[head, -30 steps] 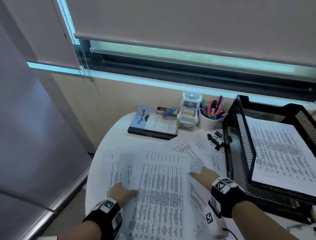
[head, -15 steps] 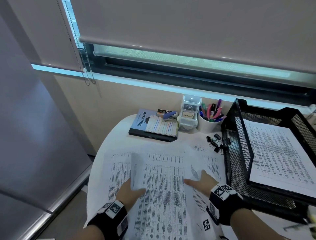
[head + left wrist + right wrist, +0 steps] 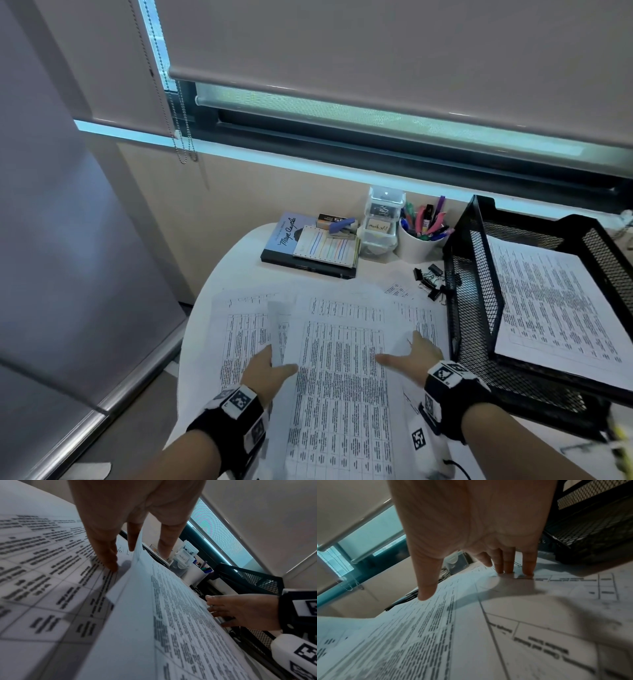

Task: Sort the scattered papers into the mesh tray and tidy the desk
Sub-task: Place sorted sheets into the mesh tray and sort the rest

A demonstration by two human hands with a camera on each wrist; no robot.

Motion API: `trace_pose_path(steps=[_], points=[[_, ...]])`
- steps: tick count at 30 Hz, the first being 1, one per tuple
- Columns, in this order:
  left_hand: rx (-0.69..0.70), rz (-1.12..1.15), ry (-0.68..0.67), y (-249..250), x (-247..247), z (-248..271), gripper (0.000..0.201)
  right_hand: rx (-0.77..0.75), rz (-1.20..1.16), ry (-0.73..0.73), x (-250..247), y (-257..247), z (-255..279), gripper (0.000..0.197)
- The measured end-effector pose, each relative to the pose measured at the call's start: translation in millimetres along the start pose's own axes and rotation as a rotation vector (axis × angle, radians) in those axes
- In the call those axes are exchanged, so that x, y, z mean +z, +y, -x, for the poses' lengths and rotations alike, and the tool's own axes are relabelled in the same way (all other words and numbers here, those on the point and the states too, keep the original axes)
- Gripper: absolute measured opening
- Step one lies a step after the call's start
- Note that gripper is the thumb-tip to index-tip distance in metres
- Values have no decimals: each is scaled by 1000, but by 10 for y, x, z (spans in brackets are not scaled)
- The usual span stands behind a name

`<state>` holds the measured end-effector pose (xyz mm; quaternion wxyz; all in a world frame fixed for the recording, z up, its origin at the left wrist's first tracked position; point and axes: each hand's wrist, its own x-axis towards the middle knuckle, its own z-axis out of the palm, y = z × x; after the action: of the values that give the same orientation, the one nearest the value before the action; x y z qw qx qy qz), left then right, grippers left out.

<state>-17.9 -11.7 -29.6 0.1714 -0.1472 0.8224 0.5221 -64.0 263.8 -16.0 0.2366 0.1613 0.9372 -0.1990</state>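
Printed sheets [image 3: 342, 377] lie overlapped on the white round table [image 3: 219, 274]. My left hand [image 3: 270, 366] is at the top sheet's raised left edge. Its straight fingers [image 3: 106, 558] are beneath the edge, touching the sheet below, and the thumb is over the top sheet [image 3: 171, 615]. My right hand [image 3: 414, 356] is at the same sheet's right side. It is flat, the fingertips [image 3: 508, 566] press on paper, and the thumb [image 3: 426, 588] is spread out over the sheet. The black mesh tray [image 3: 479, 308] stands at the right and holds a printed stack [image 3: 555, 301].
Black binder clips [image 3: 430, 279] lie by the tray's left wall. At the back are a white pen cup [image 3: 419, 243], a clear small drawer box [image 3: 380, 222], a stapler [image 3: 339, 224] and a notepad [image 3: 325, 250] on a book [image 3: 284, 240]. The table edge drops off at the left.
My left hand has moved right from lying flat on the papers to the top sheet's left edge, which has lifted. My right hand has drawn back slightly along the right side.
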Motion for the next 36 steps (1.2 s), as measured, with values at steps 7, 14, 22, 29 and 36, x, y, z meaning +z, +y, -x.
trace_pose_path(steps=[7, 14, 22, 29, 36], points=[[45, -118, -26, 105, 180, -46, 47, -75, 110, -73, -26, -107, 150, 58], [-190, -511, 22, -53, 99, -82, 85, -10, 25, 19, -63, 11, -23, 111], [-178, -693, -33, -136, 205, -8, 104, -3, -117, -90, -40, 83, -153, 135], [-189, -673, -44, 0, 293, 11, 99, 61, -257, -59, 48, -12, -64, 83], [-53, -478, 12, -1, 243, -2, 67, 51, -409, -48, 89, 218, -123, 33]])
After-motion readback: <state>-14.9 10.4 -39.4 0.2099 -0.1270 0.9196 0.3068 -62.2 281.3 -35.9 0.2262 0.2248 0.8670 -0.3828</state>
